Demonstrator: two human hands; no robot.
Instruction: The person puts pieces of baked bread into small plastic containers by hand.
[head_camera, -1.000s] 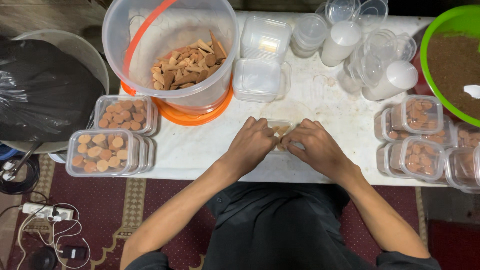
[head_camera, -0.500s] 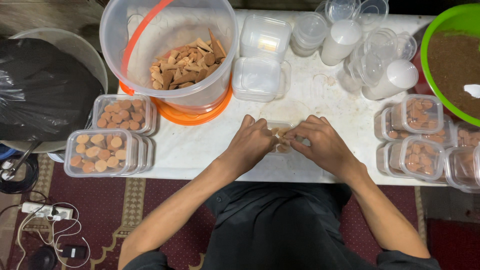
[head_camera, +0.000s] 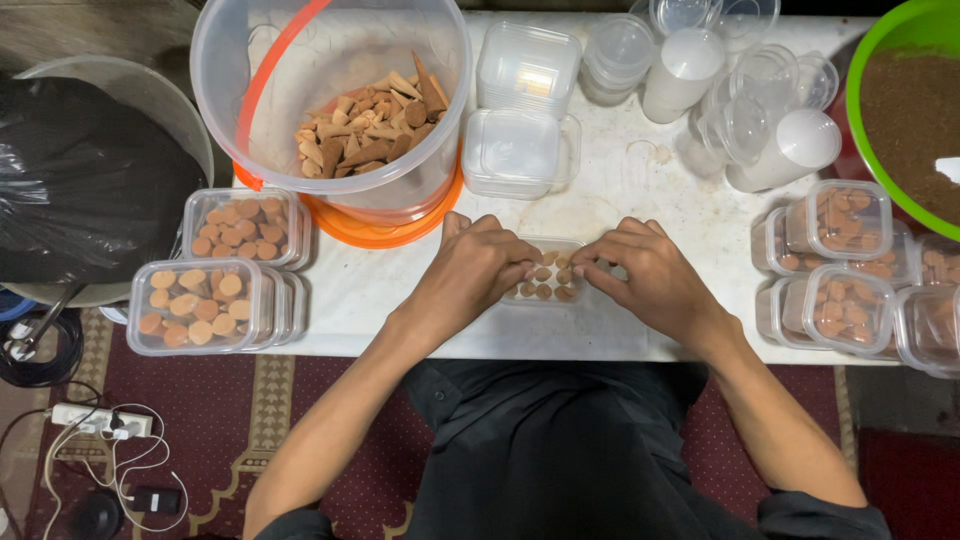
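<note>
- Small clear plastic tray (head_camera: 545, 283) of brown cone-shaped pieces sits near the front edge of the white worktop (head_camera: 620, 190), right in front of the person.
- Left hand (head_camera: 478, 268) and right hand (head_camera: 648, 272) close in from either side, fingers curled narrow over the tray, tips on the cones — likely nudging them upright into rows.
- Behind the tray, the big clear plastic bucket (head_camera: 330, 100) holds loose cones, within easy reach.
- Empty clear tubs (head_camera: 527, 105) stand stacked beside the bucket.
- Filled, lidded trays (head_camera: 215, 290) pile at the left front corner; more (head_camera: 840, 260) sit along the right edge.
- Green bowl of brown powder (head_camera: 905, 100) is at the far right corner.
- Below: patterned maroon carpet (head_camera: 300, 400), a power strip (head_camera: 100, 420), a black-bagged bin (head_camera: 80, 170).
</note>
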